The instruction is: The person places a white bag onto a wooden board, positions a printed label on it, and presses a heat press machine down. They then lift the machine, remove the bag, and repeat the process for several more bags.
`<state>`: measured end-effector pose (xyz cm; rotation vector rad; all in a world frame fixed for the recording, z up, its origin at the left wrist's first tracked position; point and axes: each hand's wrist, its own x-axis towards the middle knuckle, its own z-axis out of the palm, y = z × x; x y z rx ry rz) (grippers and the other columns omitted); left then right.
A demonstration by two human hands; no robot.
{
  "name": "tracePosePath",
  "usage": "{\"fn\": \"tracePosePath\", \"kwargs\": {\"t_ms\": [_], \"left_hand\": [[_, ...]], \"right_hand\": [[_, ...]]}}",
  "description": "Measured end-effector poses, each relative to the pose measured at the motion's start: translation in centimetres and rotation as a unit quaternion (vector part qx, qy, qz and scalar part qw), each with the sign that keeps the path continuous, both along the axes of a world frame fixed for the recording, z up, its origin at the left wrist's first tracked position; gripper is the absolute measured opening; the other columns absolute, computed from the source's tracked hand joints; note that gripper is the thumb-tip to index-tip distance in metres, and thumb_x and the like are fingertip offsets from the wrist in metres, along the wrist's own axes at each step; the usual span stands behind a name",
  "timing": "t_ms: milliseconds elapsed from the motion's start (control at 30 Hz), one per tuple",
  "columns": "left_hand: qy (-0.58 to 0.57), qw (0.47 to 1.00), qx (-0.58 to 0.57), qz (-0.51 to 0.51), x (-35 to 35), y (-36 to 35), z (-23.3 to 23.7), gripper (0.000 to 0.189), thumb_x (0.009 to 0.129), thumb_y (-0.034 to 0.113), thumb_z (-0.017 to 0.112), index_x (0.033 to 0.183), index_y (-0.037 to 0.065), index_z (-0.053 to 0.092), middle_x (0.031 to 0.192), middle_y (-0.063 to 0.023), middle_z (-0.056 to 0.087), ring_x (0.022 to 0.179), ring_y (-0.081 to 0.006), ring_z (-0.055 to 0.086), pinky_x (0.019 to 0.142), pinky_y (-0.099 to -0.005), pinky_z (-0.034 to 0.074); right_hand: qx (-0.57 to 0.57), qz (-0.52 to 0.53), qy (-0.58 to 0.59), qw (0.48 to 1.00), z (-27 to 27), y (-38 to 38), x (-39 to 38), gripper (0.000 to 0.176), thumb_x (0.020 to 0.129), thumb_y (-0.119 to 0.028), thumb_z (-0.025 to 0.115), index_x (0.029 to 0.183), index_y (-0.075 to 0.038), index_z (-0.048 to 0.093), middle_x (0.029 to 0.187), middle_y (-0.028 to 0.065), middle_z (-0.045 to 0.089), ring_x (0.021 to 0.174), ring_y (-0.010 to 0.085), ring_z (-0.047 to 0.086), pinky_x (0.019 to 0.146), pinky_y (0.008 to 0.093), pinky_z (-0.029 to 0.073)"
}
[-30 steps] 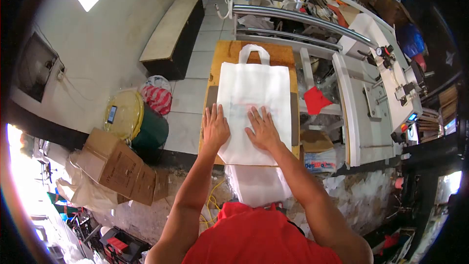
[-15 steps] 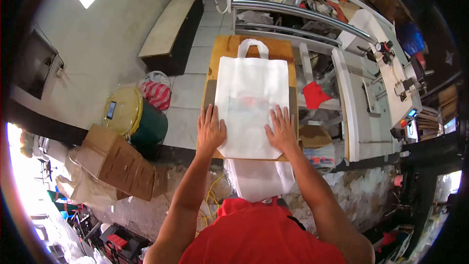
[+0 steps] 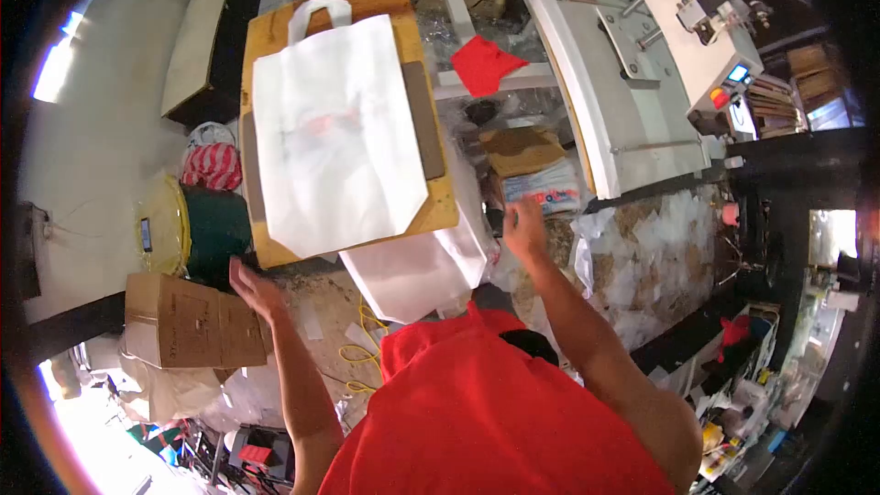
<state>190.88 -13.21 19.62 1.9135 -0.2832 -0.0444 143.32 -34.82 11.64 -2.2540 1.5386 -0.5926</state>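
Note:
A white fabric bag (image 3: pixel 339 147) with a looped handle at its far end lies flat on a wooden board (image 3: pixel 394 9). Faint reddish and grey marks show on the middle of the bag. More white material (image 3: pixel 417 270) hangs below the board's near edge. My left hand (image 3: pixel 257 289) is off the board at its lower left, fingers extended, holding nothing. To the right of the board, my right hand (image 3: pixel 524 231) is in the air with its fingers bent; whether anything is between them is too small to make out.
A machine with a lit display (image 3: pixel 733 75) stands at the upper right beside a white frame (image 3: pixel 573 82). Red cloth (image 3: pixel 484 64) lies on a crossbar. Cardboard boxes (image 3: pixel 188 321) and a green drum (image 3: pixel 215 225) are at the left. A yellow cord (image 3: pixel 359 353) lies below.
Both hands have lifted off the bag and moved apart, one to each side. The view has turned and shifted right, so the board and bag appear tilted and further left.

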Motion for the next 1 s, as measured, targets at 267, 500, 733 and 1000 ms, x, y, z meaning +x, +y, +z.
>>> {"fn": "tracePosePath", "kwargs": {"t_ms": [267, 500, 733, 1000], "left_hand": [[-0.068, 0.821, 0.487, -0.292, -12.4, 23.9, -10.0, 0.039, 0.086, 0.013, 0.064, 0.122, -0.002, 0.056, 0.115, -0.0258, 0.061, 0.111, -0.0472, 0.053, 0.1, -0.0535, 0.042], [0.203, 0.728, 0.582, -0.3, -26.6, 23.8, -6.4, 0.038, 0.084, 0.03, 0.07, 0.112, 0.006, 0.069, 0.109, -0.0235, 0.068, 0.099, -0.0396, 0.067, 0.089, -0.046, 0.053], [0.259, 0.751, 0.553, -0.251, -27.4, 18.8, -5.2, 0.025, 0.09, 0.027, 0.065, 0.099, 0.004, 0.069, 0.104, -0.0182, 0.071, 0.101, -0.0304, 0.069, 0.084, -0.039, 0.056], [0.205, 0.768, 0.36, -0.489, -29.0, 2.1, -3.8, 0.028, 0.097, 0.029, 0.06, 0.102, 0.001, 0.064, 0.096, -0.0162, 0.071, 0.091, -0.0332, 0.069, 0.081, -0.0425, 0.055]], "right_hand": [[0.195, 0.087, 0.221, 0.951, -17.8, -4.9, -14.0, 0.022, 0.076, -0.004, 0.062, 0.097, -0.002, 0.067, 0.1, 0.0207, 0.064, 0.1, 0.0412, 0.06, 0.091, 0.0494, 0.05], [0.089, 0.173, 0.231, 0.953, -21.0, -13.0, -9.9, 0.035, 0.075, -0.008, 0.066, 0.11, -0.002, 0.063, 0.113, 0.0161, 0.063, 0.108, 0.0383, 0.058, 0.092, 0.0485, 0.05], [0.084, 0.233, 0.291, 0.924, -20.7, -14.4, -11.3, 0.025, 0.076, -0.006, 0.066, 0.101, -0.003, 0.065, 0.106, 0.015, 0.064, 0.105, 0.0358, 0.06, 0.086, 0.0487, 0.05], [0.053, 0.094, 0.012, 0.994, -11.9, -8.9, -12.1, 0.015, 0.096, -0.016, 0.055, 0.102, -0.004, 0.062, 0.097, 0.0217, 0.066, 0.092, 0.0445, 0.062, 0.077, 0.0521, 0.049]]}}
